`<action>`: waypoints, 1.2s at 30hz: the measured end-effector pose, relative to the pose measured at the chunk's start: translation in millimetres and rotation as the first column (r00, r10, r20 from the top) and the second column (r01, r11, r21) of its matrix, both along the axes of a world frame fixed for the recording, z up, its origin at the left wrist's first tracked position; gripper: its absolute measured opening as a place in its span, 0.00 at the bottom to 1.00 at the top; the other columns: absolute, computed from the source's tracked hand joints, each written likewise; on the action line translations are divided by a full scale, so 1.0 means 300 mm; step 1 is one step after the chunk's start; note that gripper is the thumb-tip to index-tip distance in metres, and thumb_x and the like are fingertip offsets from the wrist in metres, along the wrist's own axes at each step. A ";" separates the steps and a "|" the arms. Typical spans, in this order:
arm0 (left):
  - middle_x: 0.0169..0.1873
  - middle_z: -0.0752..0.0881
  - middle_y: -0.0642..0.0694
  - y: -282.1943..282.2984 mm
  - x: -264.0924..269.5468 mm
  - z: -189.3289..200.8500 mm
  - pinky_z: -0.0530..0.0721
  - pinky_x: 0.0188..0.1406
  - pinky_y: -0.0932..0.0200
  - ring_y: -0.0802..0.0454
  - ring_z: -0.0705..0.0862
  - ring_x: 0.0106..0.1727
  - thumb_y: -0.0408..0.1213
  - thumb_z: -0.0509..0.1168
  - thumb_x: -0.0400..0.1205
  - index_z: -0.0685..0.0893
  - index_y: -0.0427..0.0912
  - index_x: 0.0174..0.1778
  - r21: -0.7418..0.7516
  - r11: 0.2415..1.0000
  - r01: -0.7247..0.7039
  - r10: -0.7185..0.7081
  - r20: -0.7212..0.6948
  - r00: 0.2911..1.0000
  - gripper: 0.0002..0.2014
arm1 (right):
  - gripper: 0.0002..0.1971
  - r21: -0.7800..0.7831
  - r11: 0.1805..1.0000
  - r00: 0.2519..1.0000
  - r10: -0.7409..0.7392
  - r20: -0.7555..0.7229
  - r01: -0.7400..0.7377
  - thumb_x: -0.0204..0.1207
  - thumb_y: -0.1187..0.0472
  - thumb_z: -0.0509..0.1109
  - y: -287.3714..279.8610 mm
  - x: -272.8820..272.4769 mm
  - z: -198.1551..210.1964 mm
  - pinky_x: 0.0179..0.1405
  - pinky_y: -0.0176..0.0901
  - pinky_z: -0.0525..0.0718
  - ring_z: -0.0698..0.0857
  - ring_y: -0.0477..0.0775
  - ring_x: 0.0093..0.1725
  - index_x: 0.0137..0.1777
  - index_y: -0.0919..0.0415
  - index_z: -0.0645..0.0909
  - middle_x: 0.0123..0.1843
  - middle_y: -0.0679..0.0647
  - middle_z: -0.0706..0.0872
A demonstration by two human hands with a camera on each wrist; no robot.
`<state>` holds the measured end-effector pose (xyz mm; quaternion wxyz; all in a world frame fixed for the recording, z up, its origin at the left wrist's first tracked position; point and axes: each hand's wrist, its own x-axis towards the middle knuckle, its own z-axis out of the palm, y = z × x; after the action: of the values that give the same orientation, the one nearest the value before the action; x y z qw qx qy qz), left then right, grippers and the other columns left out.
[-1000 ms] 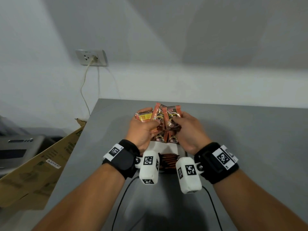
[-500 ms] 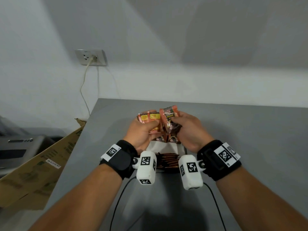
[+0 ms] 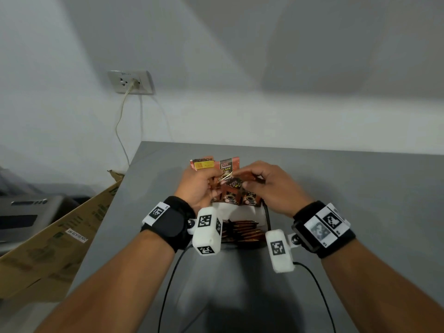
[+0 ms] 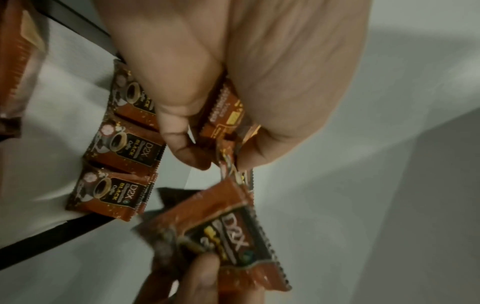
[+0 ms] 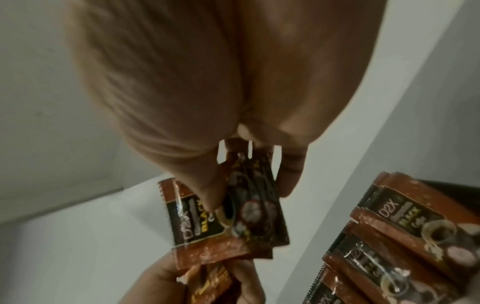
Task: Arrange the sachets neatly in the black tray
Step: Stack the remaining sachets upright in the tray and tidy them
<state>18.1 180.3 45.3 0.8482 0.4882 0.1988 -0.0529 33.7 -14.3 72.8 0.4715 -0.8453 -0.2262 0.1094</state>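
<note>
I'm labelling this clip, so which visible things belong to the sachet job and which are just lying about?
Job:
- left hand gripping sachets
- right hand pinching one sachet
- row of sachets
- black tray

Lying about:
- cardboard box
- wall socket
- black cables

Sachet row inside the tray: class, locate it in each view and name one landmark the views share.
Head: sachet row centre, below the fingers, between the hands.
Left wrist: row left of centre.
Right wrist: row in lower right corner.
Shared landmark: left hand gripping loose sachets.
</note>
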 end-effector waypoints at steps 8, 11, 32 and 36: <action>0.55 0.89 0.32 -0.026 -0.006 0.005 0.88 0.52 0.40 0.37 0.90 0.52 0.17 0.70 0.76 0.78 0.31 0.69 0.171 0.985 -0.014 -0.004 0.105 0.994 0.25 | 0.14 0.487 0.782 0.807 -0.034 -0.589 0.389 0.87 0.71 0.60 0.027 0.000 -0.027 0.72 0.67 0.79 0.85 0.66 0.59 0.67 0.74 0.80 0.64 0.73 0.87; 0.53 0.88 0.31 -0.039 -0.019 0.014 0.88 0.50 0.42 0.36 0.87 0.53 0.22 0.64 0.80 0.79 0.30 0.66 0.111 0.993 0.029 -0.042 0.115 0.993 0.17 | 0.14 0.419 0.802 0.781 -0.093 -0.618 0.426 0.86 0.70 0.61 0.056 -0.002 -0.036 0.69 0.65 0.79 0.85 0.69 0.58 0.67 0.73 0.81 0.63 0.72 0.87; 0.40 0.86 0.41 0.007 -0.035 -0.008 0.87 0.35 0.54 0.48 0.85 0.37 0.43 0.66 0.85 0.81 0.40 0.52 -0.061 0.994 0.096 -0.096 0.003 0.995 0.09 | 0.11 0.076 0.994 0.996 -0.083 0.020 0.081 0.83 0.64 0.69 0.018 -0.014 0.026 0.61 0.38 0.81 0.84 0.46 0.57 0.55 0.46 0.85 0.57 0.48 0.85; 0.48 0.88 0.35 0.024 -0.021 0.001 0.89 0.30 0.54 0.45 0.91 0.38 0.18 0.66 0.78 0.80 0.39 0.58 -0.017 0.999 -0.040 0.040 0.039 0.998 0.16 | 0.17 0.134 0.991 0.995 0.020 -0.097 -0.007 0.82 0.69 0.69 -0.008 -0.028 -0.018 0.62 0.42 0.84 0.88 0.50 0.58 0.64 0.48 0.87 0.58 0.47 0.89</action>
<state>11.8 187.6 45.5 0.8568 0.4780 0.1915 -0.0280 25.3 -16.8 67.3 0.5368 -0.8039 -0.2152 0.1386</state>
